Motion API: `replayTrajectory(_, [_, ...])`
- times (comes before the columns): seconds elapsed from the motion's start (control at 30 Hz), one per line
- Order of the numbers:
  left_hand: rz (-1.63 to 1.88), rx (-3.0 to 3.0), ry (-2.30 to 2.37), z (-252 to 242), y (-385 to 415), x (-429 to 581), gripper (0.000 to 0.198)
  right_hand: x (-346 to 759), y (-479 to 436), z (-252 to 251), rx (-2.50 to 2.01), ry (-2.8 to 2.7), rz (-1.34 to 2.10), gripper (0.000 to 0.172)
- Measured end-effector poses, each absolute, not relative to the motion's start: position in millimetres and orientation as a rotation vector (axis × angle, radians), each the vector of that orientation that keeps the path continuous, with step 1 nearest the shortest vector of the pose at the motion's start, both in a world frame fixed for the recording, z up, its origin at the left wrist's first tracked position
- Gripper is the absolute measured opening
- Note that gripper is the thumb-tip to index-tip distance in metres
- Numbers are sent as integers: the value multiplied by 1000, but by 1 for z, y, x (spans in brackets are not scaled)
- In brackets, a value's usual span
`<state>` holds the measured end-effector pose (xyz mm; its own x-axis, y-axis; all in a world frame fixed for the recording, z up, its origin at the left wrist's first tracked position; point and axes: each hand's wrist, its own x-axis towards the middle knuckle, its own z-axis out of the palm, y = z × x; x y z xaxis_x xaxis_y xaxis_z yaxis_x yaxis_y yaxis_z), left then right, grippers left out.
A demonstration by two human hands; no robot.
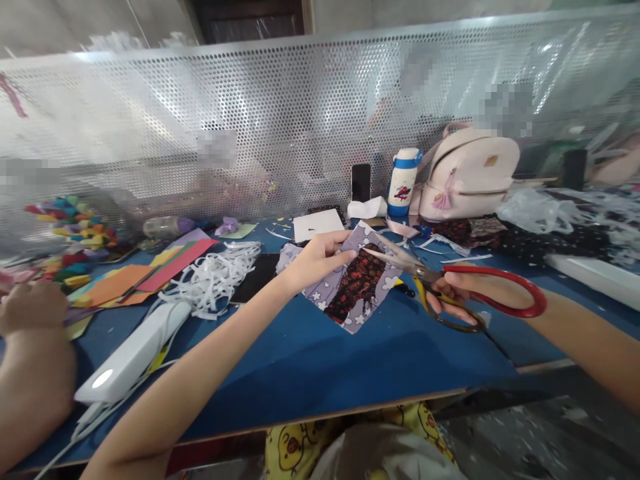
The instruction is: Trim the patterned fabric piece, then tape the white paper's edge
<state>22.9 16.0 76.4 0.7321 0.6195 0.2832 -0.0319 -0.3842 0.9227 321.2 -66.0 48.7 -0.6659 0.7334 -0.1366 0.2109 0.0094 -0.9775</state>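
Observation:
My left hand pinches the upper left part of a piece of patchwork fabric, thumb on its front. The fabric is lilac with white flowers and has a dark, red-patterned band across its middle. It hangs tilted above the blue table. In my right hand is a pair of scissors, one handle loop red and the other yellowish and worn. The blades are apart and point left at the top right of the fabric. Whether they touch the cloth I cannot tell.
A white power strip, shredded white strips and coloured paper sheets lie left, near another person's arm. Behind are a phone, a water bottle, a pale backpack and a perforated metal screen.

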Motion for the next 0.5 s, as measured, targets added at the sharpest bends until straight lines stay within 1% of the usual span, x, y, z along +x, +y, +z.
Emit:
replayTrajectory(0.13, [782,1915,459,75,16,23,30,321,-66,46,-970,-1855,1727,63])
replayTrajectory(0.33, [805,1938,457,74,16,23,35,322,-65,43,-943,-1764,1808,63])
replayTrajectory(0.5, [788,1887,429,74,16,24,33,321,-65,40,-928,-1692,1866,65])
